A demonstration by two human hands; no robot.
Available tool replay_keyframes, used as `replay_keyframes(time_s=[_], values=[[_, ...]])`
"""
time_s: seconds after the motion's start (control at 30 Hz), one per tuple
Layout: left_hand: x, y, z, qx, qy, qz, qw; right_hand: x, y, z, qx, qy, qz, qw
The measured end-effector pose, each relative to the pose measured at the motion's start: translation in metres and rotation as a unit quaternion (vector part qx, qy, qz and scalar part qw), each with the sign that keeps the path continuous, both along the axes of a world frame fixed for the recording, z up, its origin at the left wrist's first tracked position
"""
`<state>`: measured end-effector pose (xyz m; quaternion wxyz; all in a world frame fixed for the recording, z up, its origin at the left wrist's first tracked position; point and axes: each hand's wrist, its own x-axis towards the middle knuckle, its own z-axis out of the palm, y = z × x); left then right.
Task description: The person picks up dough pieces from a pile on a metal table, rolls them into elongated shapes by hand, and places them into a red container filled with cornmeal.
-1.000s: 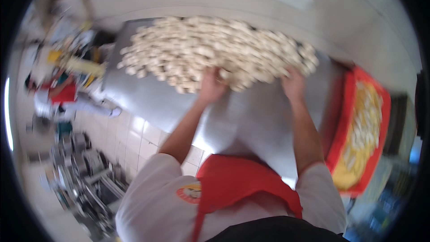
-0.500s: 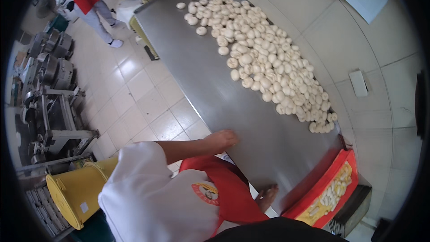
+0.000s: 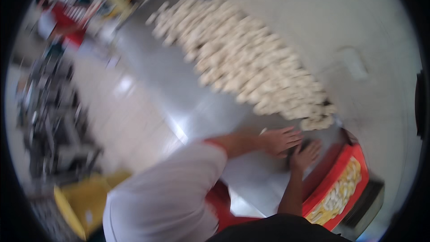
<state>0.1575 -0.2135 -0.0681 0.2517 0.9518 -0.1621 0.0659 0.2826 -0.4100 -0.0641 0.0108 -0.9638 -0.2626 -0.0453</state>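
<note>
A broad spread of small pale dough balls (image 3: 242, 58) covers the back part of the steel table (image 3: 161, 76). Nearer me, my left hand (image 3: 280, 141) lies flat over the bare metal, fingers stretched out, with a small pale scrap (image 3: 264, 131) beside it. Just to its right, my right hand (image 3: 304, 154) is also open, fingers spread over the tabletop. The blur hides whether either palm touches the metal. A red tray (image 3: 359, 152) holding yellow stuff with white pieces stands right of my right hand.
A co-worker (image 3: 62, 24) in a red apron stands at the far left by some equipment. Steel pans and racks (image 3: 58, 121) line the left side. A yellow bin (image 3: 76, 201) is at lower left, and a pale tiled surface (image 3: 367, 27) lies beyond the table's back edge.
Since half a second ago, both my hands have moved from the near edge toward the table's right end, close together. The view is now blurred. A second earlier they were among the dough balls.
</note>
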Motion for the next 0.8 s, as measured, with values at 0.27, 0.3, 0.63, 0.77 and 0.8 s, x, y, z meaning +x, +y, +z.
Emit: replay_keyframes(time_s=[0.27,0.3,0.63,0.77,0.8], values=[[-0.135,-0.002,0.018,-0.004,0.105,0.112,0.988,-0.130,-0.045,0.003,0.015,0.090,-0.001,0.996],[-0.168,0.000,0.017,0.031,0.100,0.070,0.992,-0.158,-0.061,0.003,0.045,0.077,0.020,0.996],[-0.192,0.002,0.008,-0.140,0.121,0.039,0.982,-0.240,-0.073,0.039,0.223,0.247,-0.149,0.931],[-0.125,-0.061,0.051,-0.306,0.026,-0.022,0.952,-0.223,-0.047,0.046,0.712,0.439,-0.293,0.463],[-0.107,-0.065,0.062,-0.305,-0.048,-0.022,0.951,-0.210,-0.052,0.052,0.746,0.528,-0.164,0.371]])
